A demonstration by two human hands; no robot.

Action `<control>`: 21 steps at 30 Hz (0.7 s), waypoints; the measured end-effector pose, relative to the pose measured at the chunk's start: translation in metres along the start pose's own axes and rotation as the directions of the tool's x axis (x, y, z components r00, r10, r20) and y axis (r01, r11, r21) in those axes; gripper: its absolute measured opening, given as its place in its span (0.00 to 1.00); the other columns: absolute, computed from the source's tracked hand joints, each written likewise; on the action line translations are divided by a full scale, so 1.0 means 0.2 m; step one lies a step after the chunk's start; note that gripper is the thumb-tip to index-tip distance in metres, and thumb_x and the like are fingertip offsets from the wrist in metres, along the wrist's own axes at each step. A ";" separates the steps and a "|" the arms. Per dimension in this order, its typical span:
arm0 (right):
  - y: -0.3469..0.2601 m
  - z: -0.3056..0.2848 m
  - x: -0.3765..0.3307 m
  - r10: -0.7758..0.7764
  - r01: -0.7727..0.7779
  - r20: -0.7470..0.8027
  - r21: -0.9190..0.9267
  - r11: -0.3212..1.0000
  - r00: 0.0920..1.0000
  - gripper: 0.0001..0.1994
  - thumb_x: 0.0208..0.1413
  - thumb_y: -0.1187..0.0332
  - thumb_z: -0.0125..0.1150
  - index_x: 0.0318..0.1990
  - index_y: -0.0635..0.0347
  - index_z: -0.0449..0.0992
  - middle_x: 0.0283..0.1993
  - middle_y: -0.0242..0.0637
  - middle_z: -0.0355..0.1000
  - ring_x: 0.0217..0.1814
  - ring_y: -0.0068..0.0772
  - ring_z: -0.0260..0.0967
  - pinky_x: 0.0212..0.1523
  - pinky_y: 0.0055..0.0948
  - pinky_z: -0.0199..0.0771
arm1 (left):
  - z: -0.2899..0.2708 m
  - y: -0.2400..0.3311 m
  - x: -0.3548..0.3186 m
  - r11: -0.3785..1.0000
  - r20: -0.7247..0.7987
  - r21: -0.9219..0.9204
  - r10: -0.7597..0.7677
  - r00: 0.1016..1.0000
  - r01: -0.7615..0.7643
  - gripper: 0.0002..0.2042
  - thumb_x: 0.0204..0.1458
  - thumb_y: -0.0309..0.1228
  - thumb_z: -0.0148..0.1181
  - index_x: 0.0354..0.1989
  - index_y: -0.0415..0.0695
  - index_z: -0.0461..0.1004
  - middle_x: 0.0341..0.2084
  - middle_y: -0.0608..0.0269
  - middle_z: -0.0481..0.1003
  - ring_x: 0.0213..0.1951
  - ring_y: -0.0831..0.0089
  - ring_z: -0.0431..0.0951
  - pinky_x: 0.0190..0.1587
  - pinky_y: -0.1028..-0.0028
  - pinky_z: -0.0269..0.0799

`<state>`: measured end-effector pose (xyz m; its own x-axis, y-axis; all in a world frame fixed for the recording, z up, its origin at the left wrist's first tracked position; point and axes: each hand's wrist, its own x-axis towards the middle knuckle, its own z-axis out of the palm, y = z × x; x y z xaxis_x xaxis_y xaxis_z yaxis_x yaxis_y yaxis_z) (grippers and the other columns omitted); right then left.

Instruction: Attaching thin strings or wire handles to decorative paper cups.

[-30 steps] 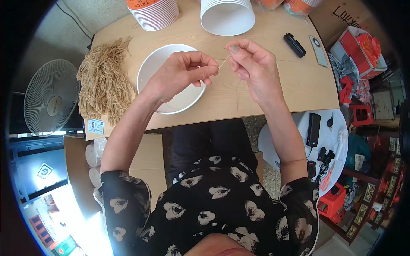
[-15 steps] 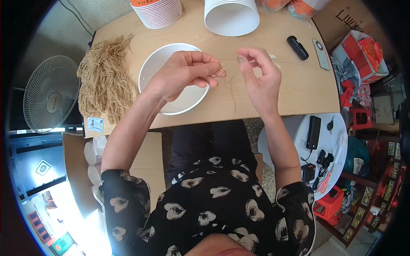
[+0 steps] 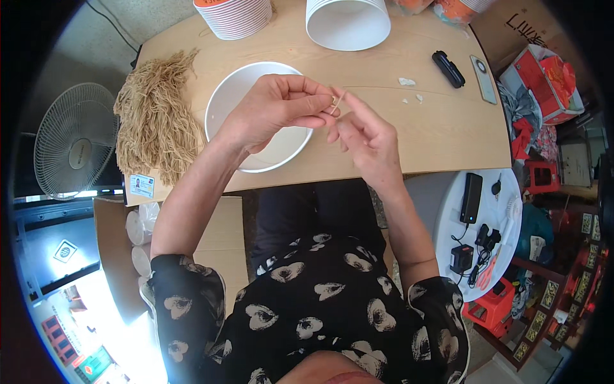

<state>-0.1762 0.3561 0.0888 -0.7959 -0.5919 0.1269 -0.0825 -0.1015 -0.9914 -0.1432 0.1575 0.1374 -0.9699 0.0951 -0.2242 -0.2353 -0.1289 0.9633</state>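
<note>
- Left hand (image 3: 275,109), over the bowl (image 3: 219,96): fingertips pinched together on a string (image 3: 335,103).
- String: just right of the bowl's rim.
- Right hand (image 3: 369,142), right of the bowl: half curled; cannot tell whether it grips the string.
- Card (image 3: 142,185), lower left of the bowl: print too small to read.
- Box (image 3: 511,35), far upper right of the bowl: dark lettering.

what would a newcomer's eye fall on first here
Probably the shaggy heap of tan strands on the left end of the wood-toned table. Next, the left hand and right hand, close together at a thin pale strand, the left one partly hiding a white bowl.
</note>
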 end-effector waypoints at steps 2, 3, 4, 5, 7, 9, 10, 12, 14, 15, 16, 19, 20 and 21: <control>-0.02 0.02 0.00 -0.185 0.180 -0.120 -0.048 0.982 0.975 0.19 0.65 0.76 0.56 0.63 0.64 0.72 0.34 0.30 0.76 0.33 0.14 0.68 0.33 0.18 0.69 | 0.00 0.00 0.00 1.000 0.008 0.017 0.003 1.000 -0.003 0.11 0.62 0.28 0.60 0.47 0.32 0.77 0.38 0.52 0.81 0.40 0.71 0.84 0.44 0.81 0.82; -0.01 0.02 0.01 -0.185 0.180 -0.120 -0.049 0.982 0.975 0.19 0.65 0.76 0.56 0.63 0.64 0.72 0.34 0.30 0.76 0.33 0.14 0.68 0.33 0.18 0.69 | 0.01 0.00 0.00 1.000 0.008 0.004 0.006 1.000 -0.006 0.12 0.62 0.28 0.61 0.48 0.32 0.77 0.38 0.52 0.81 0.40 0.72 0.84 0.44 0.81 0.82; -0.01 0.03 0.02 -0.231 0.217 -0.144 -0.102 0.971 0.962 0.18 0.65 0.75 0.57 0.61 0.65 0.73 0.36 0.30 0.77 0.34 0.14 0.69 0.34 0.18 0.69 | 0.02 0.00 0.00 1.000 0.009 -0.008 0.009 1.000 -0.009 0.12 0.61 0.28 0.61 0.48 0.32 0.77 0.38 0.53 0.81 0.39 0.72 0.84 0.44 0.80 0.82; -0.01 0.03 0.02 -0.277 0.252 -0.167 -0.155 0.955 0.946 0.17 0.64 0.75 0.59 0.60 0.66 0.74 0.38 0.31 0.78 0.34 0.15 0.69 0.35 0.18 0.70 | 0.02 0.00 0.00 1.000 0.010 -0.009 0.010 1.000 -0.010 0.12 0.61 0.28 0.61 0.48 0.32 0.77 0.38 0.53 0.81 0.39 0.72 0.84 0.44 0.80 0.82; 0.00 0.01 0.02 -0.274 0.246 -0.166 -0.171 0.954 0.947 0.15 0.63 0.75 0.60 0.57 0.67 0.76 0.39 0.32 0.78 0.35 0.15 0.69 0.36 0.18 0.70 | 0.03 0.00 -0.01 0.999 -0.026 -0.021 0.046 0.999 -0.047 0.13 0.59 0.29 0.65 0.47 0.31 0.78 0.35 0.52 0.82 0.37 0.72 0.85 0.43 0.79 0.82; 0.00 0.00 0.02 -0.271 0.240 -0.166 -0.185 0.953 0.948 0.13 0.62 0.76 0.62 0.54 0.67 0.78 0.41 0.32 0.79 0.36 0.15 0.70 0.37 0.18 0.71 | 0.03 -0.01 0.00 0.998 -0.026 -0.011 0.059 0.998 -0.060 0.14 0.58 0.29 0.65 0.47 0.32 0.78 0.35 0.53 0.82 0.36 0.72 0.84 0.43 0.80 0.82; 0.00 -0.01 0.02 -0.265 0.231 -0.161 -0.203 0.952 0.951 0.11 0.61 0.75 0.64 0.50 0.66 0.79 0.39 0.32 0.78 0.34 0.16 0.70 0.36 0.18 0.71 | 0.02 -0.02 0.00 0.997 -0.026 0.001 0.071 0.997 -0.071 0.14 0.58 0.29 0.65 0.48 0.32 0.79 0.35 0.53 0.82 0.36 0.73 0.84 0.43 0.80 0.82; 0.00 -0.01 0.02 -0.258 0.222 -0.153 -0.221 0.950 0.954 0.09 0.60 0.75 0.65 0.47 0.65 0.80 0.38 0.32 0.78 0.33 0.17 0.70 0.35 0.18 0.71 | 0.02 -0.02 0.00 0.997 -0.019 0.025 0.075 0.997 -0.074 0.13 0.59 0.29 0.65 0.47 0.33 0.79 0.36 0.55 0.82 0.37 0.73 0.84 0.43 0.81 0.82; -0.01 -0.01 0.03 -0.226 0.197 -0.172 -0.167 0.966 0.959 0.07 0.57 0.75 0.68 0.42 0.65 0.82 0.36 0.31 0.77 0.31 0.16 0.69 0.33 0.18 0.69 | 0.01 -0.02 -0.01 0.996 -0.015 0.049 0.077 0.997 -0.077 0.12 0.59 0.29 0.64 0.47 0.34 0.79 0.37 0.57 0.82 0.38 0.74 0.84 0.43 0.82 0.81; 0.00 0.00 0.04 -0.225 0.198 -0.164 -0.164 0.966 0.961 0.07 0.57 0.75 0.68 0.42 0.65 0.82 0.36 0.31 0.77 0.31 0.16 0.69 0.33 0.18 0.69 | 0.01 -0.02 -0.01 0.996 -0.020 0.054 0.079 0.997 -0.078 0.12 0.59 0.29 0.64 0.47 0.34 0.80 0.37 0.57 0.82 0.38 0.74 0.84 0.43 0.81 0.81; 0.01 0.00 0.05 -0.237 0.210 -0.174 -0.158 0.965 0.956 0.06 0.57 0.76 0.68 0.41 0.65 0.82 0.36 0.32 0.78 0.32 0.17 0.69 0.33 0.18 0.69 | 0.00 -0.02 -0.02 0.995 -0.028 0.059 0.080 0.996 -0.079 0.12 0.59 0.29 0.65 0.46 0.34 0.80 0.37 0.57 0.82 0.37 0.74 0.84 0.42 0.80 0.81; 0.00 0.03 0.05 -0.291 0.251 -0.190 -0.210 0.945 0.938 0.05 0.56 0.78 0.68 0.39 0.65 0.82 0.36 0.33 0.78 0.33 0.18 0.71 0.33 0.19 0.70 | 0.00 -0.01 -0.05 0.992 -0.091 0.105 0.085 0.992 -0.075 0.11 0.58 0.28 0.65 0.46 0.33 0.80 0.36 0.57 0.82 0.37 0.74 0.84 0.42 0.78 0.81; -0.01 0.04 0.05 -0.339 0.274 -0.215 -0.283 0.919 0.916 0.04 0.55 0.79 0.68 0.38 0.66 0.82 0.36 0.33 0.78 0.34 0.19 0.71 0.34 0.19 0.71 | 0.01 -0.02 -0.05 0.984 -0.077 0.116 0.143 0.987 -0.133 0.11 0.58 0.26 0.64 0.46 0.32 0.80 0.35 0.56 0.82 0.36 0.74 0.84 0.42 0.76 0.81; 0.00 0.02 0.04 -0.415 0.320 -0.217 -0.367 0.873 0.883 0.04 0.55 0.79 0.67 0.38 0.66 0.82 0.37 0.34 0.78 0.35 0.19 0.72 0.35 0.19 0.71 | 0.02 -0.03 -0.02 0.975 -0.059 0.127 0.189 0.980 -0.180 0.10 0.57 0.25 0.65 0.44 0.31 0.80 0.33 0.55 0.83 0.35 0.74 0.84 0.40 0.77 0.81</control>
<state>-0.1806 0.3476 0.0891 -0.7991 -0.3073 0.5168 -0.5470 0.0148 -0.8370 -0.1368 0.1615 0.1332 -0.9989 0.0111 -0.0465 -0.0467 -0.0172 0.9988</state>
